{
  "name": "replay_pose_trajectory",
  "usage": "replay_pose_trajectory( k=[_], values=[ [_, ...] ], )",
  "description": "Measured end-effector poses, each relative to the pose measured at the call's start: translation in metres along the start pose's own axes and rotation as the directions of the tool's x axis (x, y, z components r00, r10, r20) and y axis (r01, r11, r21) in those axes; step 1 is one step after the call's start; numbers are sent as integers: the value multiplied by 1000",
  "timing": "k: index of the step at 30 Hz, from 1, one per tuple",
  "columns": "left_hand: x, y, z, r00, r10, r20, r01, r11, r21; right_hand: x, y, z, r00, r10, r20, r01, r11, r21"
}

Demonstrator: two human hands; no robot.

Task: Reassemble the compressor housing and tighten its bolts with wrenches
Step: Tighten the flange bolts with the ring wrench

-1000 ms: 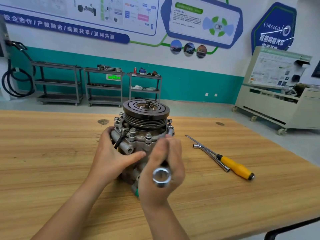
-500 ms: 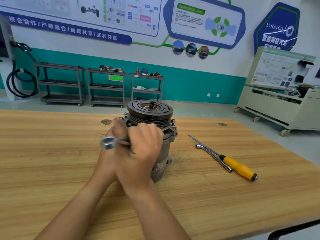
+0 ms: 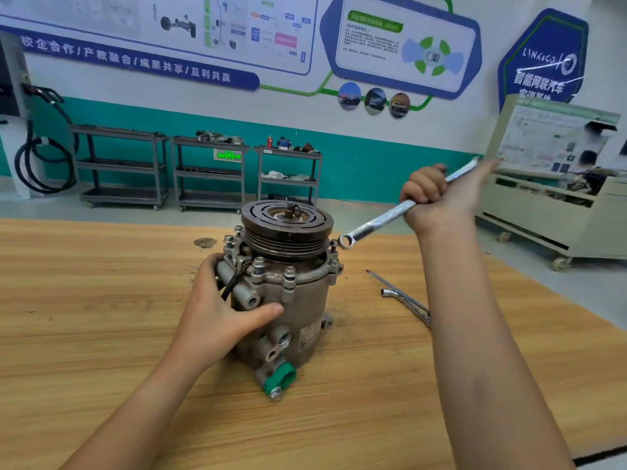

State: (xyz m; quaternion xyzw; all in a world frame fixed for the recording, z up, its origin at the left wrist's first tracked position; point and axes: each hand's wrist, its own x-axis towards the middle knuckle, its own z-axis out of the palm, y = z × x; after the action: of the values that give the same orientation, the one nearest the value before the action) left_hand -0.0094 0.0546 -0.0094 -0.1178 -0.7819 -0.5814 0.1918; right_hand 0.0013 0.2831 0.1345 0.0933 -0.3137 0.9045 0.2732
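Observation:
The grey compressor (image 3: 298, 310) stands upright on the wooden table (image 3: 101, 334), its dark ribbed pulley (image 3: 286, 228) on top and several bolts around the housing flange. My left hand (image 3: 220, 310) grips the compressor's left side, thumb across the front. My right hand (image 3: 437, 198) holds a silver ring wrench (image 3: 380, 222) by its shaft, above and to the right of the pulley. The wrench's ring end hovers at a bolt (image 3: 334, 245) on the flange's right edge; whether it touches the bolt I cannot tell.
An L-shaped socket wrench (image 3: 403, 300) and a thin screwdriver tip lie on the table right of the compressor, partly hidden by my right forearm. A green cap (image 3: 280, 378) sticks out at the compressor's base. Metal shelf carts line the far wall; a training bench stands at the right.
My right hand has swung the wrench from the compressor's left front over to its right side and raised it. My left hand still holds the housing.

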Motion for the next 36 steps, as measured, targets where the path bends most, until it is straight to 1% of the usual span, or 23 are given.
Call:
replay_pose_trajectory(
  k=[1, 2, 3, 4, 7, 8, 13, 16, 19, 22, 28, 31, 36],
  values=[
    [0, 0, 0, 1000, 2, 3, -2, 1000, -5, 13, 1, -1, 984, 162, -68, -152, 979, 134],
    [0, 0, 0, 1000, -1, 1, 1, 1000, -1, 24, 6, -4, 957, 263, -120, -246, 958, 145],
    [0, 0, 0, 1000, 1, -3, -1, 1000, 6, 35, 13, -9, 935, 332, -123, -312, 937, 154],
    [0, 0, 0, 1000, 1, -5, -1, 1000, 10, 40, 19, -11, 917, 362, -169, -348, 931, 108],
    [0, 0, -1, 1000, 10, -5, -10, 1000, 5, 45, 38, -15, 886, 436, -159, -426, 900, 98],
    [0, 0, -1, 1000, 12, 0, -12, 1000, 6, 48, 41, -14, 874, 453, -177, -446, 891, 80],
    [-1, 2, -2, 1000, 11, 7, -11, 1000, 7, 59, 52, -6, 856, 462, -232, -492, 866, -88],
    [-2, 4, -2, 1000, 4, 16, -4, 1000, -3, 59, 59, -12, 830, 497, -253, -525, 850, -55],
    [-4, 8, -2, 1000, -6, 4, 6, 1000, -9, 55, 64, -28, 810, 531, -247, -531, 844, 74],
    [-4, 7, -1, 1000, -1, -3, 1, 1000, -6, 51, 65, -40, 804, 537, -254, -501, 843, 196],
    [-3, 5, 0, 1000, 15, -21, -15, 1000, 6, 49, 65, -40, 830, 473, -296, -424, 879, 218],
    [-3, 6, -1, 999, 30, -36, -28, 999, 38, 48, 63, -39, 836, 434, -336, -381, 900, 214],
    [-3, 6, 0, 998, 44, -49, -40, 997, 70, 35, 53, -41, 860, 313, -403, -256, 948, 191]
  ],
)
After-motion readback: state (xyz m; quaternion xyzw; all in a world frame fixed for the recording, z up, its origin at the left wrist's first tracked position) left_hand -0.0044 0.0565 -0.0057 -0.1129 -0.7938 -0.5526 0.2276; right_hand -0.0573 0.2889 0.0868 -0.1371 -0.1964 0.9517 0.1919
